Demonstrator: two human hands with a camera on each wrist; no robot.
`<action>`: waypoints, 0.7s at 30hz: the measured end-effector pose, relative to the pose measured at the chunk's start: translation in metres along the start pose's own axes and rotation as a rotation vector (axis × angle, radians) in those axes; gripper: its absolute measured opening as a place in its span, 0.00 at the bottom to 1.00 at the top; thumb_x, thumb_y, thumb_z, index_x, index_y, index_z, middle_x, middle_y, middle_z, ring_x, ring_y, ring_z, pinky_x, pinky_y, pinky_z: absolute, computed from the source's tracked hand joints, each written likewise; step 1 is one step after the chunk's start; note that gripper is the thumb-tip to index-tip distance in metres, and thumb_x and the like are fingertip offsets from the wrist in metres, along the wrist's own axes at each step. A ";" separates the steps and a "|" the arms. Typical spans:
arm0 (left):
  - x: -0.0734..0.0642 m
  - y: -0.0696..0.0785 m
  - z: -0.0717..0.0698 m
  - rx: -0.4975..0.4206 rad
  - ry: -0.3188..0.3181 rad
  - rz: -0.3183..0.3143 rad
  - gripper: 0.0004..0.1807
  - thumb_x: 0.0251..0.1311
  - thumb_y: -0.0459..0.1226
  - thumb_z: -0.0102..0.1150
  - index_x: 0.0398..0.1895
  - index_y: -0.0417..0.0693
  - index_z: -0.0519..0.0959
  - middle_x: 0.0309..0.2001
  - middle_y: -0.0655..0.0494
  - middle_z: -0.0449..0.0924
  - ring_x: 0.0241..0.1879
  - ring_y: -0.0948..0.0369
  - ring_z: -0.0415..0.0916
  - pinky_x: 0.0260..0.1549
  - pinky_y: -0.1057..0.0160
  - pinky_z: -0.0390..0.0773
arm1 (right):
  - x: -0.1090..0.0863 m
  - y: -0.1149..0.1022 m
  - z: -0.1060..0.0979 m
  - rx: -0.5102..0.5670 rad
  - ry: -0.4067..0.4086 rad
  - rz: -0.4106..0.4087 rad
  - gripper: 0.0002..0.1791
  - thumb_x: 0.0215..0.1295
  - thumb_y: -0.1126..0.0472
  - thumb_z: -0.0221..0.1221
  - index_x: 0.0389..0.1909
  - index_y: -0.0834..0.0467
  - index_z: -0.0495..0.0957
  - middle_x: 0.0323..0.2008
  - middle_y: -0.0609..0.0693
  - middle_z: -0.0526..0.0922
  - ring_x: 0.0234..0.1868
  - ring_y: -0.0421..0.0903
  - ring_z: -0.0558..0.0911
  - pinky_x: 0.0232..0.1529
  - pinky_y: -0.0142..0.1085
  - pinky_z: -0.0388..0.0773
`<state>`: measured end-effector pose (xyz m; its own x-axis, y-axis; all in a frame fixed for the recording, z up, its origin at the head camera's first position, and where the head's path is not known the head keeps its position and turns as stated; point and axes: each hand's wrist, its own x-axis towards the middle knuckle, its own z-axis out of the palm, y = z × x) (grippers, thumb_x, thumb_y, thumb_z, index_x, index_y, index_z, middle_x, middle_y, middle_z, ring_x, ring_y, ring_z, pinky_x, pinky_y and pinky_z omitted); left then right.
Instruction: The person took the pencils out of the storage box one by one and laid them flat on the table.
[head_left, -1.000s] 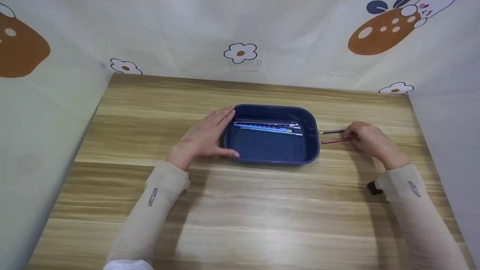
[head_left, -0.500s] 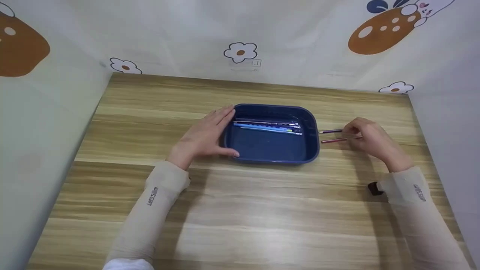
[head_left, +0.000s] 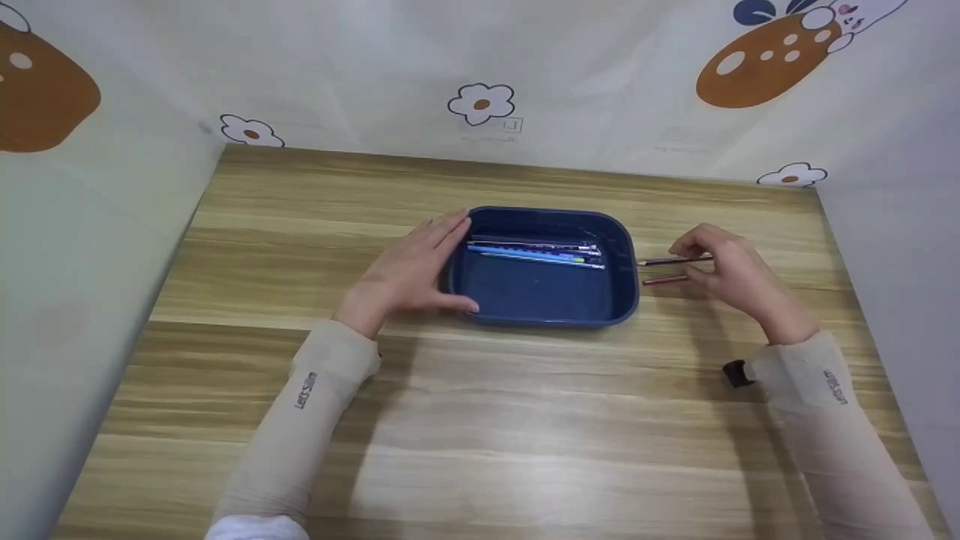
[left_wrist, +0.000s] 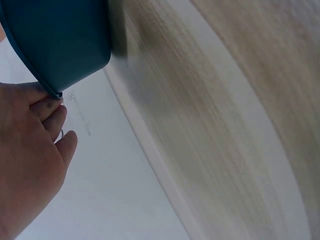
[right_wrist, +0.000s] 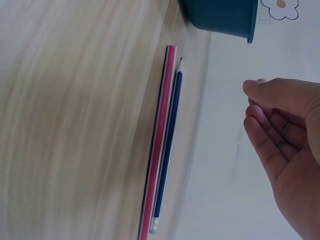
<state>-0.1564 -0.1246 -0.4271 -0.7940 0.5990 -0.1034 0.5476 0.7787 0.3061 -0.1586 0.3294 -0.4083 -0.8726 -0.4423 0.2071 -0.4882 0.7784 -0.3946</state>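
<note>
A dark blue plastic box (head_left: pixel 536 307) stands mid-table with several pencils (head_left: pixel 536 255) lying side by side in it. My left hand (head_left: pixel 405 274) holds its left end, fingers at the far corner and thumb over the near corner of the rim. In the left wrist view my fingertips bend at the box's rim (left_wrist: pixel 25 57). Right of the box lie two more pencils, one dark blue (right_wrist: pixel 171 135) with a white end and one pink-red striped (right_wrist: pixel 160 130). Over them is my right hand (head_left: pixel 731 266), thumb and fingers apart, holding nothing.
The wood-grain table (head_left: pixel 480 420) ends at a pale curtain (head_left: pixel 360 75) printed with flowers, and pale panels stand at both sides. A dark wrist camera (head_left: pixel 738 373) sticks out from the right sleeve.
My right hand's fingers, bunched at the two pencils a second ago, have spread apart and risen a little. The left hand and the box stay in place.
</note>
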 end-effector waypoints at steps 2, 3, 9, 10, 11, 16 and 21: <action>0.000 0.000 0.000 -0.002 0.000 0.000 0.70 0.45 0.78 0.55 0.81 0.46 0.39 0.82 0.52 0.35 0.82 0.55 0.36 0.82 0.54 0.39 | 0.001 -0.004 0.000 0.005 0.004 -0.008 0.15 0.52 0.80 0.65 0.40 0.62 0.82 0.38 0.53 0.84 0.39 0.47 0.83 0.43 0.21 0.75; 0.000 0.000 0.000 -0.003 0.000 0.000 0.70 0.46 0.78 0.55 0.81 0.46 0.39 0.82 0.52 0.35 0.82 0.55 0.36 0.82 0.54 0.39 | 0.002 -0.006 0.001 0.008 0.006 -0.013 0.15 0.52 0.80 0.65 0.40 0.62 0.82 0.38 0.53 0.84 0.39 0.47 0.82 0.43 0.20 0.75; -0.001 0.000 -0.001 -0.002 0.000 0.001 0.70 0.46 0.77 0.55 0.81 0.46 0.40 0.82 0.52 0.35 0.82 0.55 0.36 0.82 0.53 0.40 | 0.006 -0.016 0.003 0.028 0.021 -0.042 0.14 0.52 0.78 0.67 0.40 0.63 0.82 0.38 0.52 0.85 0.39 0.43 0.81 0.44 0.16 0.73; -0.001 0.000 -0.001 -0.002 0.002 0.003 0.70 0.46 0.77 0.55 0.81 0.45 0.40 0.82 0.51 0.35 0.82 0.55 0.36 0.82 0.53 0.40 | 0.007 -0.018 0.003 0.032 0.023 -0.047 0.14 0.53 0.77 0.67 0.40 0.63 0.82 0.38 0.52 0.85 0.39 0.43 0.81 0.44 0.15 0.72; -0.001 0.000 -0.001 -0.004 0.004 0.005 0.70 0.46 0.77 0.55 0.81 0.45 0.40 0.82 0.51 0.35 0.81 0.54 0.36 0.82 0.53 0.41 | 0.008 -0.019 0.004 0.036 0.025 -0.052 0.13 0.53 0.77 0.67 0.40 0.63 0.82 0.38 0.52 0.85 0.39 0.43 0.81 0.44 0.14 0.72; -0.001 -0.001 0.000 0.000 0.013 0.016 0.70 0.46 0.77 0.56 0.81 0.45 0.40 0.82 0.50 0.36 0.81 0.52 0.37 0.82 0.52 0.42 | 0.012 -0.025 0.007 0.056 0.028 -0.057 0.12 0.54 0.75 0.68 0.40 0.63 0.82 0.37 0.52 0.85 0.39 0.39 0.80 0.44 0.13 0.71; -0.001 -0.001 0.000 0.004 0.001 0.009 0.70 0.46 0.77 0.55 0.81 0.45 0.39 0.82 0.51 0.34 0.82 0.53 0.35 0.82 0.53 0.40 | 0.016 -0.031 0.011 0.084 0.016 -0.036 0.12 0.55 0.75 0.67 0.40 0.63 0.82 0.38 0.52 0.84 0.40 0.40 0.80 0.45 0.14 0.71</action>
<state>-0.1562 -0.1255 -0.4276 -0.7892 0.6061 -0.0993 0.5561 0.7739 0.3031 -0.1572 0.2936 -0.4022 -0.8552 -0.4614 0.2362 -0.5166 0.7221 -0.4601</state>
